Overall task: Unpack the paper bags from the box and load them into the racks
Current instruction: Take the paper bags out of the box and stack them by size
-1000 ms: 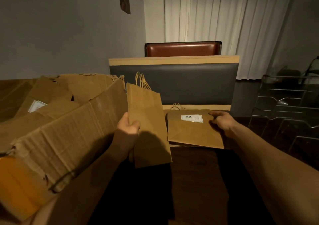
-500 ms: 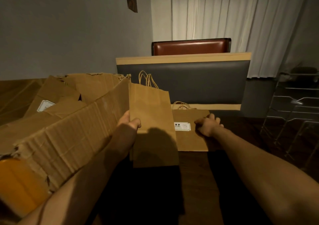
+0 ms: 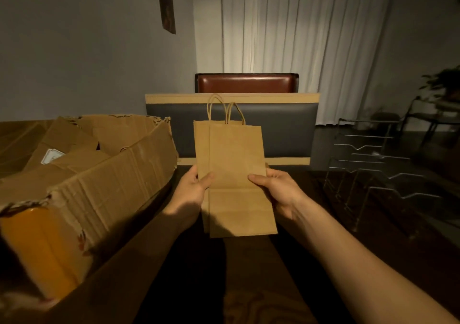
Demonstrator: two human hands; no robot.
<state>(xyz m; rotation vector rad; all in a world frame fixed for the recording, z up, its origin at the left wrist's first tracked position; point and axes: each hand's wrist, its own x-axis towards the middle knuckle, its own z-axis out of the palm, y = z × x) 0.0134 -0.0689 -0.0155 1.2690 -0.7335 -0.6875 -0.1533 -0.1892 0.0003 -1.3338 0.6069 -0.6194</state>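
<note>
Two flat brown paper bags with twisted handles are stacked together and held upright above the dark table. My left hand grips their left edge, thumb on the front. My right hand grips the right edge the same way. The torn cardboard box lies open at the left, with more folded brown bags inside it. Wire racks stand at the right on the table, with nothing seen in their slots.
A large flat bag or board with a dark panel leans upright behind the held bags. A brown leather chair back and white curtains lie beyond. A plant sits at the far right.
My right hand has picked the second bag up off the table and brought it together with the one in my left hand. Both hands now hold the pair, centred.
</note>
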